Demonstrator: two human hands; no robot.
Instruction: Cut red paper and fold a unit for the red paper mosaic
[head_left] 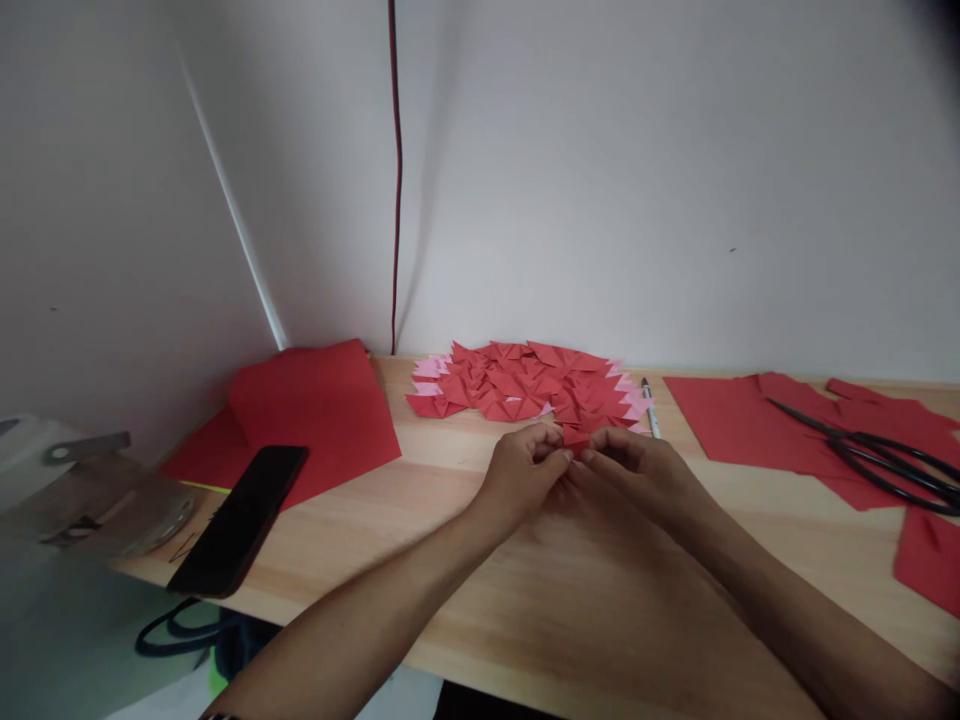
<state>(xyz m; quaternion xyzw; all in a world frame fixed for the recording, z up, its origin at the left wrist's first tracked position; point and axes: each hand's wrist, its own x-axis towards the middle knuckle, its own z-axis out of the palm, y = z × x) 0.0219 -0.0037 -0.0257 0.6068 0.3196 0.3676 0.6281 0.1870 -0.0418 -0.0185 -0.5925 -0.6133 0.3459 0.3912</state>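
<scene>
My left hand [521, 468] and my right hand [637, 466] meet over the middle of the wooden table [480, 560]. Both pinch a small folded piece of red paper [576, 437] between their fingertips; most of it is hidden by the fingers. Just behind the hands lies a pile of several folded red and pink paper pieces [525, 382]. A pen [650, 405] rests at the pile's right edge, near my right hand.
Red paper sheets [315, 410] lie at the left with a black phone [244, 515] on them. More red sheets [750, 420] and black scissors [877, 455] lie at the right. A white wall stands behind, with a cable [395, 180] hanging down it.
</scene>
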